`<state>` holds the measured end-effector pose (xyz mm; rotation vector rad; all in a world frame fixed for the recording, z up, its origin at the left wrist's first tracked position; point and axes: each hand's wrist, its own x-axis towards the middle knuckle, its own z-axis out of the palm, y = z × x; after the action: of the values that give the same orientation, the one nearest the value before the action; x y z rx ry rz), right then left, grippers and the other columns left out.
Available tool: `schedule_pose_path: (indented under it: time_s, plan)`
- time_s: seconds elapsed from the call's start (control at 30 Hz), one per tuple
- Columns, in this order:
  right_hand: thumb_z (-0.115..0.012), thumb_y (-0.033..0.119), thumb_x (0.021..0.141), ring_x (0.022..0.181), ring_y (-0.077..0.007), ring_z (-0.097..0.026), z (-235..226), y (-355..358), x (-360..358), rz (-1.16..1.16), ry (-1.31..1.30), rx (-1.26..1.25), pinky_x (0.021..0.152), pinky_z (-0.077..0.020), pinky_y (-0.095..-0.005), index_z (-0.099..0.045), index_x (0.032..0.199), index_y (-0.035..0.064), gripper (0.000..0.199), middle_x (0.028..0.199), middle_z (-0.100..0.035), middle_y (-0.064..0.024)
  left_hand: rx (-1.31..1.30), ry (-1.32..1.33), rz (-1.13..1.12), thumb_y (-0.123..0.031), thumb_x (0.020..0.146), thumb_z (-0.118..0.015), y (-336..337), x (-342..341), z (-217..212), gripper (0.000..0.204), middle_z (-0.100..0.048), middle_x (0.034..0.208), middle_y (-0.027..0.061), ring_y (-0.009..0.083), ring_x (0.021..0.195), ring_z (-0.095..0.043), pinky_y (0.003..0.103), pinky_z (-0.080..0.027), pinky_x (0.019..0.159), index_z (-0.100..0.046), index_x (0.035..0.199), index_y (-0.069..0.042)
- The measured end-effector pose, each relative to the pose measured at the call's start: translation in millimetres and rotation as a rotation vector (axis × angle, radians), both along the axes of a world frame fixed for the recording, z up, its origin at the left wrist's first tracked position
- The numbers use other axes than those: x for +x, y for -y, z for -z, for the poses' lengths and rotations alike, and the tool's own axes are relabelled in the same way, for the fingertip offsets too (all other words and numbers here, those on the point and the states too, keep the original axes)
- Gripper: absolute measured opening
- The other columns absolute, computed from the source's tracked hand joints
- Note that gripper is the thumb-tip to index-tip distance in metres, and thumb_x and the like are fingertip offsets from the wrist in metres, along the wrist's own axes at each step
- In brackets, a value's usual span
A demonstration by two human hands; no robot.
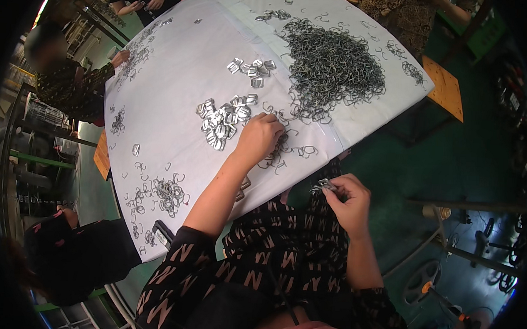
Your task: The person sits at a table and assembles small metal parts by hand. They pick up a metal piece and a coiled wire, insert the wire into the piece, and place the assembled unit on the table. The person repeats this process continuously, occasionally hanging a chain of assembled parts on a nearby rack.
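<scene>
My left hand [257, 139] reaches over the white tabletop, its fingers curled down at the edge of a small heap of bent wire hooks [271, 159]. What its fingertips pinch, if anything, is hidden. Off the table's near edge, my right hand [350, 203] grips a small bunch of silvery metal pieces [322, 187] between thumb and fingers. Their exact shape is too small to make out. Just left of my left hand lies a cluster of flat, shiny metal buckles [221, 122], with a smaller group of buckles [257, 68] beyond it.
A large mound of dark wire hooks [335, 65] covers the far right of the table. More hooks [169, 194] lie near left, beside a black-handled object [163, 233]. Other people sit around the table; a person's hand [121, 57] touches scattered hooks at the left edge. Wooden stools [446, 90] stand beside it.
</scene>
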<state>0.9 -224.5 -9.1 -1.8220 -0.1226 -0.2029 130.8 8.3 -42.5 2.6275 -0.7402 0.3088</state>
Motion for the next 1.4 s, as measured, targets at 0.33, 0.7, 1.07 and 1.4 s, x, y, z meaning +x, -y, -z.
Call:
schedule_pose_path:
  time_s: [0.33,0.7,1.07,1.4]
  plan:
    - [-0.071,-0.004,0.073,0.057,-0.0080,-0.055,-4,-8,-1,-0.013,-0.018,-0.013,0.052,-0.0442,-0.0224,-0.063,0.083,-0.0015,0.013,0.072,-0.060,-0.0043,0.502,0.104,0.018,-0.011,0.070,-0.061,42,15,7,0.010,-0.066,0.081,0.0117,0.0271,0.077,-0.065,0.036,-0.054,0.066,-0.068,0.069,-0.004]
    - [-0.071,-0.003,0.074,0.057,-0.0068,-0.056,4,-24,3,-0.046,-0.078,0.029,0.053,-0.0460,-0.0219,-0.062,0.082,-0.0005,0.013,0.070,-0.062,-0.0036,-0.957,-1.003,-0.086,-0.001,0.077,-0.062,-15,-9,-15,0.004,-0.063,0.071,0.0043,0.0118,0.068,-0.061,0.024,-0.048,0.061,-0.061,0.081,0.000]
    - [-0.073,-0.002,0.072,0.057,-0.0090,-0.059,5,-39,7,-0.089,-0.109,-0.014,0.053,-0.0471,-0.0237,-0.057,0.080,0.0001,0.018,0.069,-0.062,-0.0038,-0.809,-0.484,0.218,-0.004,0.074,-0.068,10,-93,-39,0.009,-0.059,0.098,0.0092,0.0222,0.098,-0.055,0.035,-0.041,0.089,-0.061,0.079,-0.003]
    - [-0.075,-0.002,0.071,0.062,-0.0067,-0.060,7,-34,17,-0.318,-0.162,0.062,0.056,-0.0468,-0.0221,-0.056,0.083,0.0012,0.023,0.072,-0.061,-0.0023,-0.765,-0.431,0.127,-0.001,0.078,-0.064,10,-114,-36,0.011,-0.065,0.089,0.0128,0.0259,0.082,-0.065,0.032,-0.051,0.077,-0.056,0.086,-0.001]
